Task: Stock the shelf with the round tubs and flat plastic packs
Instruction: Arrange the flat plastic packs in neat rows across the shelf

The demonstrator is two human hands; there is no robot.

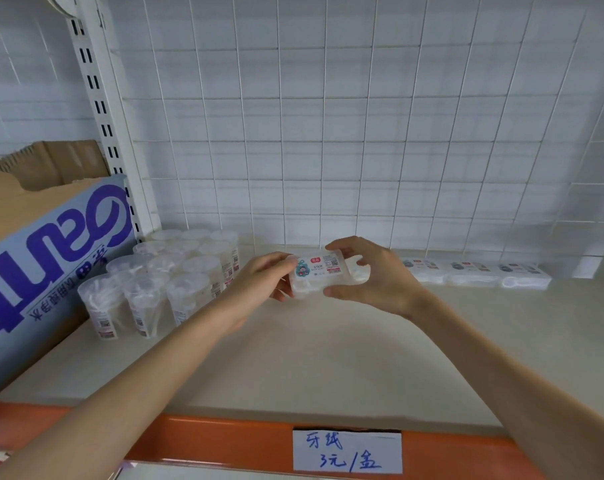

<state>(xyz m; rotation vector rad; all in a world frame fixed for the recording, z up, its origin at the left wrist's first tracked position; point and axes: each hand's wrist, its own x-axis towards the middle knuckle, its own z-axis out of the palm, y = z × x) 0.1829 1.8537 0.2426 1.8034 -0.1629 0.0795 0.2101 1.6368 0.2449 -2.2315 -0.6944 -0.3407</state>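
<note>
Centre of frame: flat plastic pack (323,277) over shelf (328,358), gripped at both ends, left hand (259,278) curled on left end, right hand (373,275) pinching right end. Centre left: round tubs (162,278) clustered beside blue box (51,254). Right: row of packs (473,273) along shelf back.

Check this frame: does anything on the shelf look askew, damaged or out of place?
Just the blue box on the left of the shelf: its lettering reads upside down. The round tubs stand upright in rows, and the flat packs lie in a row along the back.
</note>
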